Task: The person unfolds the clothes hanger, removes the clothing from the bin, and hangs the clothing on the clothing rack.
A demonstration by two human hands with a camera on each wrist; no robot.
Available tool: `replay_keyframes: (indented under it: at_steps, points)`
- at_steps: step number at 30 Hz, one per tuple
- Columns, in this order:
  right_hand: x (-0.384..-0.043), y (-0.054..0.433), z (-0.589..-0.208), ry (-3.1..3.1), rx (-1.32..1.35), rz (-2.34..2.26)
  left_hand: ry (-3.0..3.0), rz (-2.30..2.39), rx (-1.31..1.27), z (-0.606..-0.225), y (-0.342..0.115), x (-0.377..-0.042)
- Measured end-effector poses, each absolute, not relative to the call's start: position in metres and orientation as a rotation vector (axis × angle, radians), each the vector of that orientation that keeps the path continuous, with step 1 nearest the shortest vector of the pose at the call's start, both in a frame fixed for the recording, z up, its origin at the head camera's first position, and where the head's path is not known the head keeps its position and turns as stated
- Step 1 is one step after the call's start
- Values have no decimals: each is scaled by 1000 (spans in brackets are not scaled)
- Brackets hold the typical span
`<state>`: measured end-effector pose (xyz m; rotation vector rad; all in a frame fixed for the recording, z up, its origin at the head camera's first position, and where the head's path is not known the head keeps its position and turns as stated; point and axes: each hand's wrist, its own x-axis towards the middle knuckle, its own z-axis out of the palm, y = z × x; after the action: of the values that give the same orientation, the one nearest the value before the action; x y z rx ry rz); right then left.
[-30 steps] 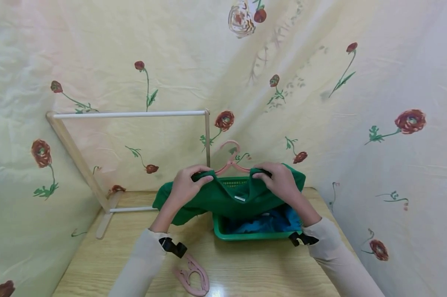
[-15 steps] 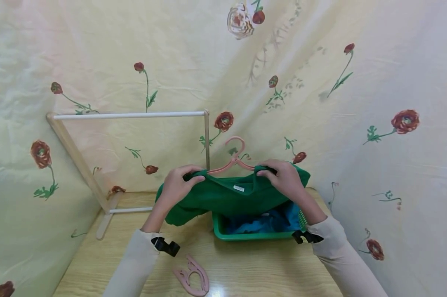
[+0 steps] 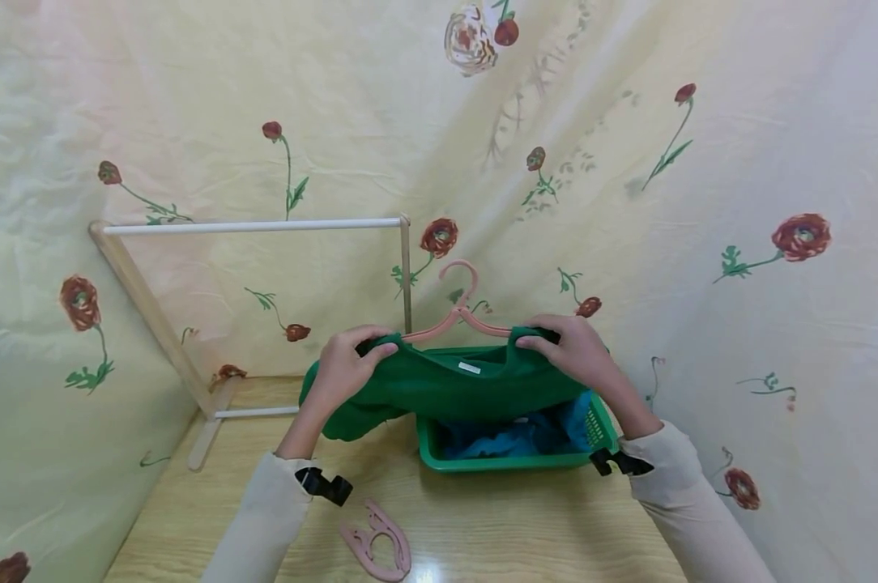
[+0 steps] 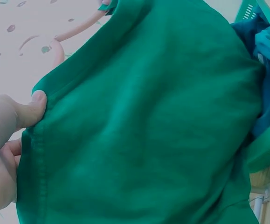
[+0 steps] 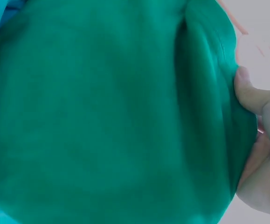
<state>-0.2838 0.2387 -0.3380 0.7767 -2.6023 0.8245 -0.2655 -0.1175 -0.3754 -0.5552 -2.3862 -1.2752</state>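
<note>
A green T-shirt (image 3: 439, 389) with a white neck label hangs between the two hands in the head view. It sits on a pink hanger (image 3: 459, 312), whose hook and upper arms show above the neckline; the hanger's ends are hidden in the cloth. My left hand (image 3: 346, 364) pinches the left shoulder by the collar, thumb in front, as the left wrist view shows on the shirt's edge (image 4: 38, 107). At the other shoulder my right hand (image 3: 572, 350) pinches the cloth, its thumb (image 5: 247, 91) on the front in the right wrist view.
Behind and below the shirt stands a green basket (image 3: 512, 465) with blue clothing (image 3: 508, 440) in it. A folded pink hanger (image 3: 381, 544) lies on the wooden table (image 3: 497, 526) at the front. To the left stands a rack with a white bar (image 3: 257, 227). Flowered cloth walls enclose the table.
The hanger's hook has risen a little above the neckline. Both hands have spread apart, left hand to the left and right hand to the right, widening the shirt's neck.
</note>
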Motion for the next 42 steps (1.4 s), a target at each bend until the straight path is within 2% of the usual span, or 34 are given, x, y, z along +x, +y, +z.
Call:
replay_keyframes:
  at_steps: [14, 25, 31, 42]
  points:
    - [-285, 275, -331, -2556, 718, 776, -2305, -1359, -496, -378, -118, -267]
    - [-279, 290, -314, -2419, 597, 890, -2149, -1348, -529, -360, -107, -266]
    - [-275, 291, -316, -2394, 642, 899, -2175, -1341, -533, -363, -102, -266]
    - [-273, 285, -312, -2112, 482, 1028, -2156, -1421, -428, -365, -107, -266]
